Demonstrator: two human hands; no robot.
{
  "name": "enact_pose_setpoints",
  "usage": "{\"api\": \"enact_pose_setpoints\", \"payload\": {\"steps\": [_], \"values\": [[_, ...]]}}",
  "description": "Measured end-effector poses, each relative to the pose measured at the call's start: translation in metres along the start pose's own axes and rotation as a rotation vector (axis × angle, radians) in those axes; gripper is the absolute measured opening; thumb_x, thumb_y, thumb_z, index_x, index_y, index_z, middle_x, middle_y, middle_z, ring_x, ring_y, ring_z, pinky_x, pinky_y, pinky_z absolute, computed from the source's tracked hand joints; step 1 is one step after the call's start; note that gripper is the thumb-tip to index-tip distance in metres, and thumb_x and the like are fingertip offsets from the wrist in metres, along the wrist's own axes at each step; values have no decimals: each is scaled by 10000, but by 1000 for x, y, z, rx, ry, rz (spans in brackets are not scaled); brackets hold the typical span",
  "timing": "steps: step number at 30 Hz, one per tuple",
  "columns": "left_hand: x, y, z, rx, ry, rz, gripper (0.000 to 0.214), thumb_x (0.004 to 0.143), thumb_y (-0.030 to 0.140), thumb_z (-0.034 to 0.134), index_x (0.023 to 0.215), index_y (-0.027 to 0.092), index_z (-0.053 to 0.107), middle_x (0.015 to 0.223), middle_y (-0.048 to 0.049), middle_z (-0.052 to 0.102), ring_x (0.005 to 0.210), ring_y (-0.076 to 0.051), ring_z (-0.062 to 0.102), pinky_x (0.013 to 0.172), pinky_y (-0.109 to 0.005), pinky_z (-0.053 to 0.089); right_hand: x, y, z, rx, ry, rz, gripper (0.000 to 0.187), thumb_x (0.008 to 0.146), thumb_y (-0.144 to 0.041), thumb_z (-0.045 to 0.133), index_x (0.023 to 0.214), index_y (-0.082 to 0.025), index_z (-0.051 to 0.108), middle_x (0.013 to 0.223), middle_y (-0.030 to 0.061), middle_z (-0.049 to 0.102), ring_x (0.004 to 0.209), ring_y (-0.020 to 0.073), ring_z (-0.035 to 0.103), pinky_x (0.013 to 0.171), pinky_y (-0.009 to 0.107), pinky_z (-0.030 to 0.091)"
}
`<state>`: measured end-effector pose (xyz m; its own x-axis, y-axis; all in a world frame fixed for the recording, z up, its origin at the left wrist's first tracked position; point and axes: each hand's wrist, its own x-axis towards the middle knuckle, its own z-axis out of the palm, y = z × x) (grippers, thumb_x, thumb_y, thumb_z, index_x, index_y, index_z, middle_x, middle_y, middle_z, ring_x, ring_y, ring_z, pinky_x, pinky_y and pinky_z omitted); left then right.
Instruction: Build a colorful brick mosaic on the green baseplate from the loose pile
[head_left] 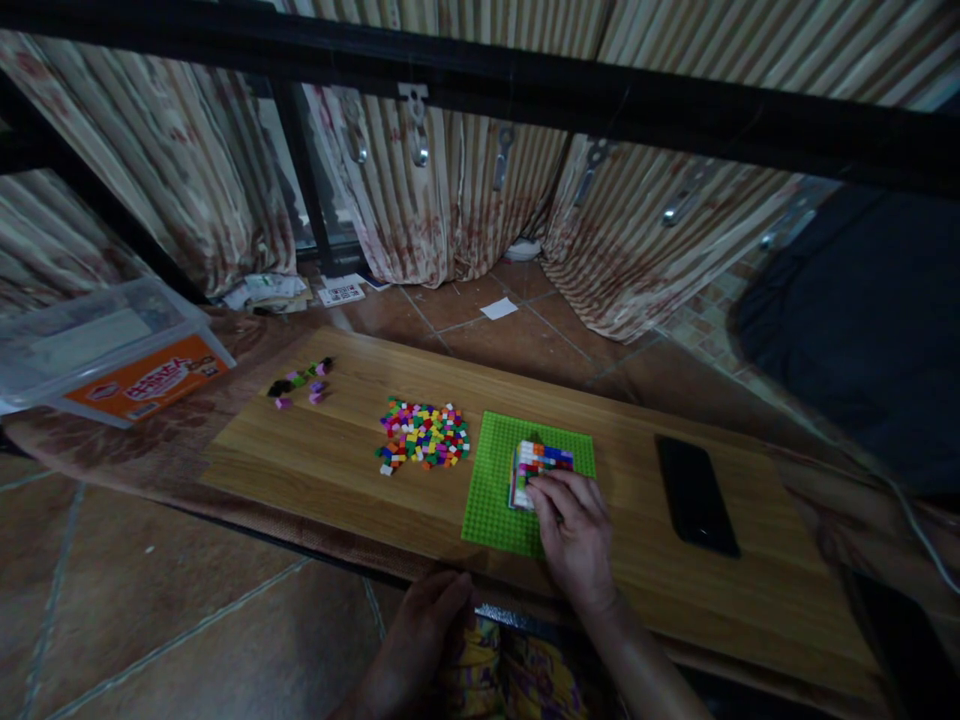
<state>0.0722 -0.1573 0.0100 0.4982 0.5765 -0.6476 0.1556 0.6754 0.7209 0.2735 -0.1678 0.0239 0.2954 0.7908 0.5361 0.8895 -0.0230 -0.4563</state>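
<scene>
On the desk [345, 440], a green plate [491, 460] lies right of the middle, between the far and near edges, and the block build [534, 453] sits on it, well inside the plate's rim. The right hand [576, 530] comes in over the desk's near edge and is much the nearer hand: its thumb and bent fingers meet at the build's near side, covering part of it. Whether a brick is pinched between those fingertips I cannot tell. From the right hand, the visible build lies toward the far edge and slightly left; with part covered, its long axis is unclear. The left hand [435, 610] rests by the near edge, fingers curled, apart from plate and build; I cannot tell whether it holds anything. The brick pile [426, 435] lies just beside the plate on its left, and a few loose pieces [316, 393] lie near the desk's far-left corner. A phone [697, 495] lies right of the plate, its long axis running from far edge toward near.
</scene>
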Motion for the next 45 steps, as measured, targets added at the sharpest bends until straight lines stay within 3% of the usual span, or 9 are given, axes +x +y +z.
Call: {"api": "enact_pose_setpoints", "payload": {"steps": [7,13,20,25,31,38,45], "values": [[-1,-2,-2,38,5,-6,385,756,531,534,676,156,568,539,49,410,495,-83,332,475,-221,230,8,4,0,41,70,213,150,797,-359,640,907,-274,695,1034,38,585,981,217,520,866,394,409],[2,-2,-1,24,9,-10,376,738,526,547,680,155,574,559,37,451,510,-93,369,494,-227,269,15,9,3,144,39,414,348,711,-431,682,1019,-268,674,1211,70,513,1151,269,452,969,455,353],[-1,1,1,34,-5,-3,376,734,531,551,685,159,566,555,41,450,495,-90,348,482,-229,246,14,7,12,432,32,614,414,682,-397,688,1064,-241,650,1143,56,572,1038,227,548,913,402,436],[-2,7,5,64,-5,9,388,726,548,551,667,164,556,570,40,451,509,-95,353,488,-231,255,15,9,17,469,74,633,422,642,-386,717,1030,-228,661,1072,54,591,943,206,579,837,377,484],[-10,13,11,180,-16,136,395,773,542,509,678,166,582,585,37,465,537,-100,378,517,-228,281,15,15,21,521,102,594,420,631,-356,731,1022,-221,660,1020,58,609,896,206,598,802,384,499],[-18,11,10,132,-10,82,406,737,566,518,707,165,578,570,32,491,474,-95,385,474,-230,277,9,22,24,622,100,553,367,703,-356,670,1048,-230,654,1039,58,637,857,191,610,738,348,513],[-17,11,12,167,-14,98,396,743,549,513,705,162,589,589,23,511,498,-103,415,493,-237,296,7,22,26,580,114,532,390,685,-337,683,1061,-241,648,1111,56,592,956,199,575,802,365,490]]}}
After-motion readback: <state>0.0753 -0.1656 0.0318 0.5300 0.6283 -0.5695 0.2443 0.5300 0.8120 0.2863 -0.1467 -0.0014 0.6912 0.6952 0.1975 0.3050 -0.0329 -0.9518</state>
